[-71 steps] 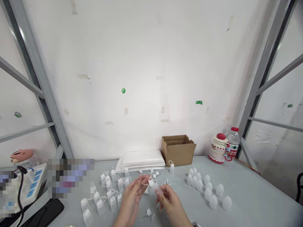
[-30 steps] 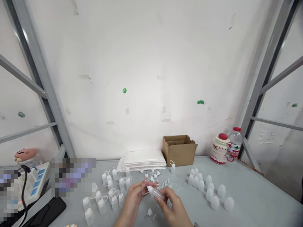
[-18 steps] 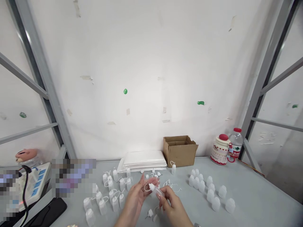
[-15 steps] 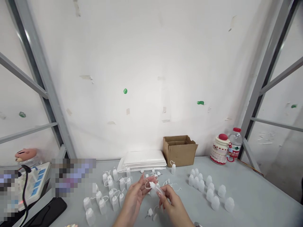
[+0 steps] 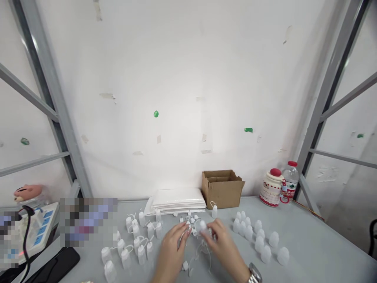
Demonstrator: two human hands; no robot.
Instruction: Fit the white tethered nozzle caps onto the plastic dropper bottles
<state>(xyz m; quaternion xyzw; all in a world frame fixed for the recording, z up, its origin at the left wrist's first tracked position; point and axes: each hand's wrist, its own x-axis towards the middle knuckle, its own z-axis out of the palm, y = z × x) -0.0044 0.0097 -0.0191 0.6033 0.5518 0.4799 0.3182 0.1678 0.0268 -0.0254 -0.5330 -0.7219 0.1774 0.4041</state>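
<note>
My right hand (image 5: 221, 240) has its fingers closed around a small translucent squeeze bottle (image 5: 201, 225), slightly blurred. To its left, my left hand (image 5: 173, 247) brings thumb and fingertips together on a small white cap (image 5: 189, 227) among the loose caps. White nozzle caps with thin straps (image 5: 203, 251) lie scattered around and below both hands. Left of my left hand stand several capped bottles (image 5: 141, 254), their straps looped. Several bottles without strapped caps (image 5: 259, 243) stand right of my right hand.
A cardboard box (image 5: 223, 193) and a stack of white sheets (image 5: 179, 199) rest against the wall, with one capped bottle (image 5: 214, 212) before the box. A jar (image 5: 271, 188) and water bottle (image 5: 290, 179) stand back right. A black phone (image 5: 54, 266) and power strip (image 5: 44, 228) lie left.
The bottle in my right hand has moved slightly forward and turned. My left hand has left the bottle's tip, turned palm down and closed its fingertips at the caps.
</note>
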